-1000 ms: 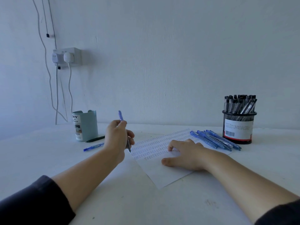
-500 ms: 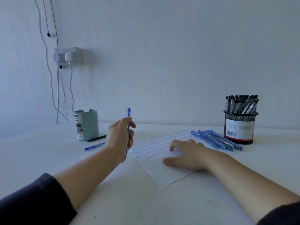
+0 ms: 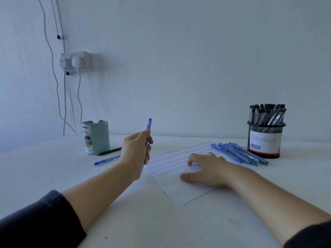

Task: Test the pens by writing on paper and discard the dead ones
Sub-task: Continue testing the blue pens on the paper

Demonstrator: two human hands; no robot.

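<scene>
The person wears a dark top with long sleeves, nearly black. The left sleeve (image 3: 41,221) is pushed up, so the forearm is bare. The right sleeve (image 3: 309,236) is also pushed up. Both hands are bare, with no rings or watch.

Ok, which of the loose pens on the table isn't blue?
The black pen, lying beside the pale blue-green holder. The single pen in front of it and the row by the mesh cup are all blue.
</scene>
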